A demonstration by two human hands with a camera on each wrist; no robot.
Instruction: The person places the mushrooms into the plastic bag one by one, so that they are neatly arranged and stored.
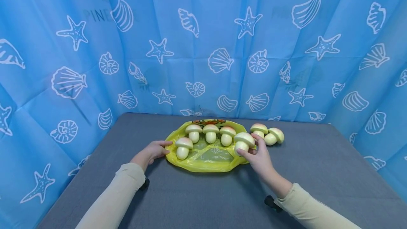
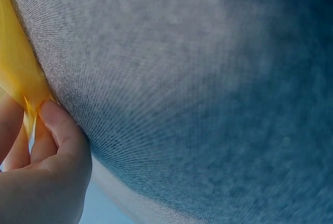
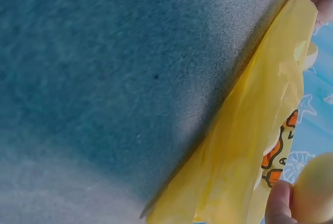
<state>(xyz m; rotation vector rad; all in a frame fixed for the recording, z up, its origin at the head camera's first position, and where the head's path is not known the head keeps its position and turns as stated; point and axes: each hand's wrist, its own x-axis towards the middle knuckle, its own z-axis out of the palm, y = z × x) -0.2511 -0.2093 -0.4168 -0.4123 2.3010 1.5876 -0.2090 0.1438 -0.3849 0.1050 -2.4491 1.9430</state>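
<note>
At the bag's edge, right grip holds mushroom.

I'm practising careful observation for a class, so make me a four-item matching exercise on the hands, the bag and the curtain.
1. left hand
2. right hand
3. bag
4. curtain

A. yellow, with four mushrooms in it
B. holding a single mushroom
C. blue, with a white pattern
D. pinching the bag's edge

Right pairs: 1-D, 2-B, 3-A, 4-C
</note>
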